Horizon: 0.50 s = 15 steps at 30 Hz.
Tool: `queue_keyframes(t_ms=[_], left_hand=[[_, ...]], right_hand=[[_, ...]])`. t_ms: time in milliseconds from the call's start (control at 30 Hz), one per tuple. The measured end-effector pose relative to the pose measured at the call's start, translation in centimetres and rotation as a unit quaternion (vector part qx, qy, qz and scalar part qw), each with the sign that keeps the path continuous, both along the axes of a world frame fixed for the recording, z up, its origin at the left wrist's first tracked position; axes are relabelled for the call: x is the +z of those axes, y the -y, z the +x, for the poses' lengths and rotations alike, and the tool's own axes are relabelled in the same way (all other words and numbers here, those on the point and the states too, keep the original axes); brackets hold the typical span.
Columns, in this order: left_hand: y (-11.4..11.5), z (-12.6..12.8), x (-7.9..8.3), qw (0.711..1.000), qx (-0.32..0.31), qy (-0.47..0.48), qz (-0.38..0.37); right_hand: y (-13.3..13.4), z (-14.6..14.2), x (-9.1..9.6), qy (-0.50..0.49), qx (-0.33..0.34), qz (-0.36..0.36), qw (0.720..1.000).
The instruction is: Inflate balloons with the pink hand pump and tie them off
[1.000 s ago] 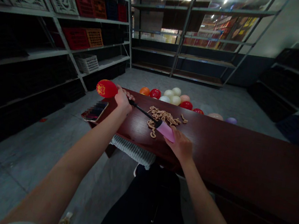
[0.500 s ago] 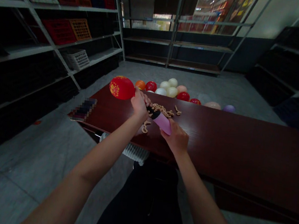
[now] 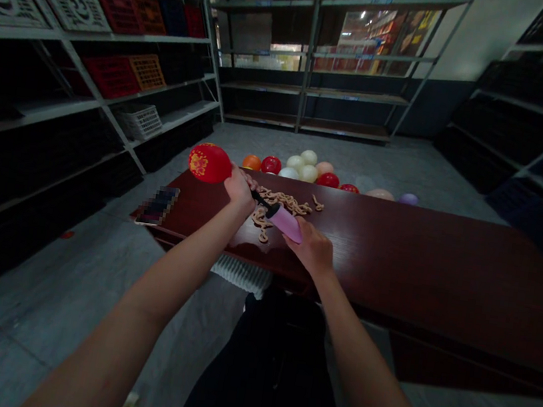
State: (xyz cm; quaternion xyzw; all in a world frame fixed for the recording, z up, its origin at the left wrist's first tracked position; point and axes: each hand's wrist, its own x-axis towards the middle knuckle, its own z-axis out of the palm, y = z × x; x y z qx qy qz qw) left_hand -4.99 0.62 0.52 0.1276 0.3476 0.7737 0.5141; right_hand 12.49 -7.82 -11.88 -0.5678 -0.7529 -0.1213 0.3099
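A partly inflated red balloon (image 3: 210, 162) with a yellow print sticks out to the left of my left hand (image 3: 242, 189). That hand is closed around the balloon's neck and the front end of a hand pump, whose nozzle is hidden in the fingers. My right hand (image 3: 314, 246) is wrapped around the pink barrel of the balloon pump (image 3: 287, 222). A black rod shows between the barrel and my left hand. Below and behind the pump, a tan, twisted cord-like heap (image 3: 285, 200) lies on the dark red-brown table (image 3: 419, 265).
Several balloons (image 3: 308, 173) in white, red, orange and other colours lie beyond the table's far edge. A blurred-out flat object (image 3: 158, 206) rests at the table's left corner. Shelves with plastic crates (image 3: 112, 73) stand at the left, and a metal rack (image 3: 350, 96) stands behind.
The pump's barrel and my left hand have drawn apart, so a longer stretch of black rod shows. The view has tilted up slightly. Both hands keep their holds.
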Motion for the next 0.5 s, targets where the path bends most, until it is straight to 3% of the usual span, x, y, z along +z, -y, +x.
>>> queue_keyframes(t_ms=[333, 500], left_hand=[[-0.2, -8.9, 2.0, 0.998, 0.062, 0.001, 0.003], [-0.1, -9.9, 2.5, 0.998, 0.063, 0.007, 0.016]], right_hand=[[0.5, -0.2, 0.1, 0.036, 0.046, 0.031, 0.998], [0.6, -0.2, 0.1, 0.030, 0.053, 0.028, 0.998]])
